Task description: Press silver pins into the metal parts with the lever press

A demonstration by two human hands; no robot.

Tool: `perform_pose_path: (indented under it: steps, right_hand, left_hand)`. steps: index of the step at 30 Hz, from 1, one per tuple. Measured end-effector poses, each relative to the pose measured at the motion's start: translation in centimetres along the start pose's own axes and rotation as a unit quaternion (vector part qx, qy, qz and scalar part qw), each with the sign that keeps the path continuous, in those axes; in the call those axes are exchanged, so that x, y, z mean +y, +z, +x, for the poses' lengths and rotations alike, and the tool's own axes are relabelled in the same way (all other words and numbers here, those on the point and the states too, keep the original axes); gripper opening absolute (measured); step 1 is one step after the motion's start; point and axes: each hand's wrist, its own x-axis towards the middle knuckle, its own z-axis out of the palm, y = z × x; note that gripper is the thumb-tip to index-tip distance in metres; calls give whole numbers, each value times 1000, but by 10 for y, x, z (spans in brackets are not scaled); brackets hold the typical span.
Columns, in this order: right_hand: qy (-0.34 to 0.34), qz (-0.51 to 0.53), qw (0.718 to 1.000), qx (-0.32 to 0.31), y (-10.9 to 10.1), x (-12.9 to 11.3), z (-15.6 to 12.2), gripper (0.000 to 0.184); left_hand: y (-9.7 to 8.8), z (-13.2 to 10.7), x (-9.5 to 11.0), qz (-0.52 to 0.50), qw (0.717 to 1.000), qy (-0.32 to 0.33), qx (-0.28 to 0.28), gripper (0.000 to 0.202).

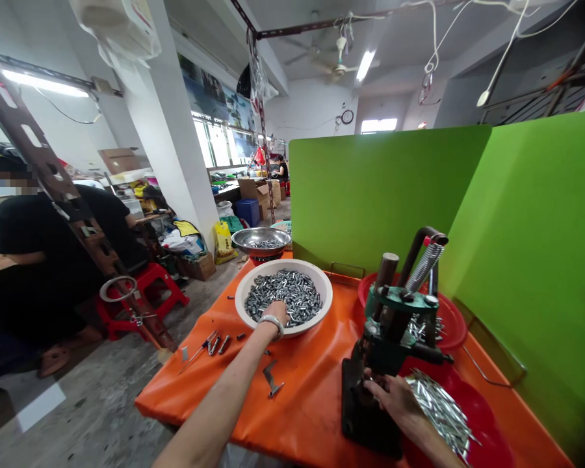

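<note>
My left hand (276,312), with a silver bangle on the wrist, reaches into a white bowl (322,286) heaped with several small grey metal cylinders (285,296); its fingers are buried among them and do not show. My right hand (389,398) rests at the base of a green and black hand press (392,331) with a spring and lever on top. Its fingers curl against the press base, and whatever they hold is hidden. Just right of that hand a pile of shiny thin metal pins (441,409) lies in a red tray (487,422).
The orange-covered table (312,383) carries loose metal bits (214,344) and a small bracket (272,379). A steel bowl (260,240) stands behind the white one. Green partitions (385,188) wall off the back and right. A person in black (43,260) sits at left by red stools.
</note>
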Motion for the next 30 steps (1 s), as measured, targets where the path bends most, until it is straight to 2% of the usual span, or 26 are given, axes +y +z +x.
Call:
perform_pose_path:
  steps: [4, 6, 9, 11, 13, 16, 19, 21, 24, 26, 27, 30]
  right_hand:
    - [-11, 6, 1000, -4, 0, 2, 1, 31]
    - [-10, 30, 998, -51, 3, 5, 0, 31]
    - [-6, 55, 985, -164, -1, 6, -1, 28]
    - [-4, 49, 982, -182, -15, 1, 2, 25]
    - [-13, 50, 990, -131, -40, -8, 11, 26]
    - [-42, 71, 996, 22, -87, -22, 34, 31]
    - [-48, 82, 982, 161, -122, -26, 51, 43]
    - [-44, 83, 977, 190, -129, -21, 50, 47]
    - [-25, 58, 986, 156, -117, -6, 33, 37]
    - [4, 48, 991, 122, -100, 5, 17, 32]
    - [15, 56, 993, 106, -90, 9, 8, 31]
    - [15, 117, 992, 38, -59, 13, -18, 30]
  left_hand:
    - [0, 0, 4, 9, 1000, -5, -12, 12]
    - [0, -1, 5, 13, 1000, -8, -8, 12]
    - [3, -1, 5, 10, 1000, 1, 7, 14]
    - [5, -1, 5, 2, 1000, 7, 17, 16]
    - [7, -1, 4, -7, 1000, 8, 22, 18]
    - [7, -3, 4, -22, 999, 6, 25, 19]
    - [3, -4, 5, -42, 998, 11, 35, 21]
    - [-2, -6, 7, -53, 997, 19, 52, 22]
    - [-5, -18, 16, -126, 988, 39, 74, 18]
    - [-1, -36, 27, -280, 957, 61, 38, 18]
    - [2, -48, 34, -377, 923, 73, -5, 20]
    - [19, -87, 58, -599, 782, 73, -158, 31]
